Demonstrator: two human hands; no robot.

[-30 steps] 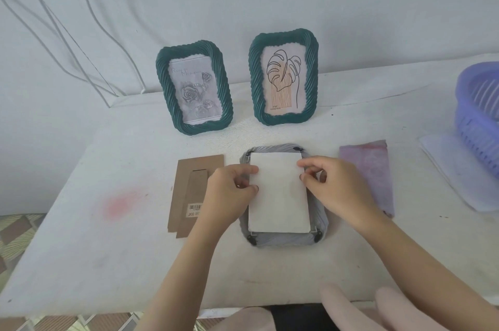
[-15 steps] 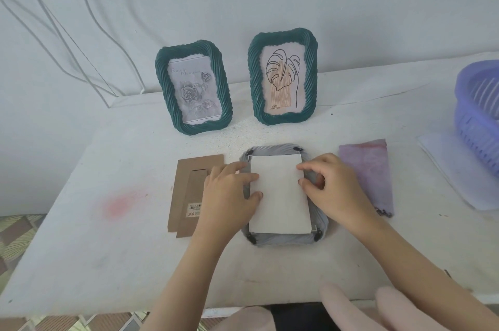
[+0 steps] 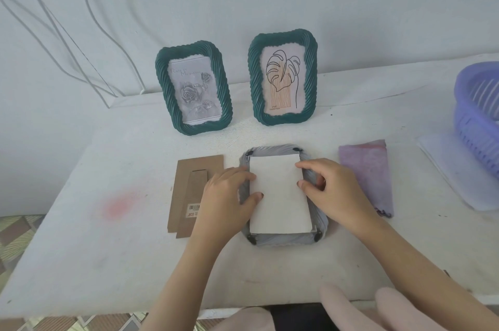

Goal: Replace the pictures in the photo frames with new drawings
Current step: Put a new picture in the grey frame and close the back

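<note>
Flatter than a moment ago, my left hand (image 3: 224,195) joins my right hand (image 3: 337,190), fingertips pressing the side edges of the white sheet (image 3: 279,203), pinching nothing, to seat it squarely inside the face-down grey frame (image 3: 283,240)

- Rose picture (image 3: 193,87), left green frame: heading begins "Rose of M…", remainder unclear.
- Backing board (image 3: 186,190): barcode sticker (image 3: 194,210), red mark beneath, unreadable.
- Leaf drawing (image 3: 282,79): tiny caption at bottom, unreadable.
</note>
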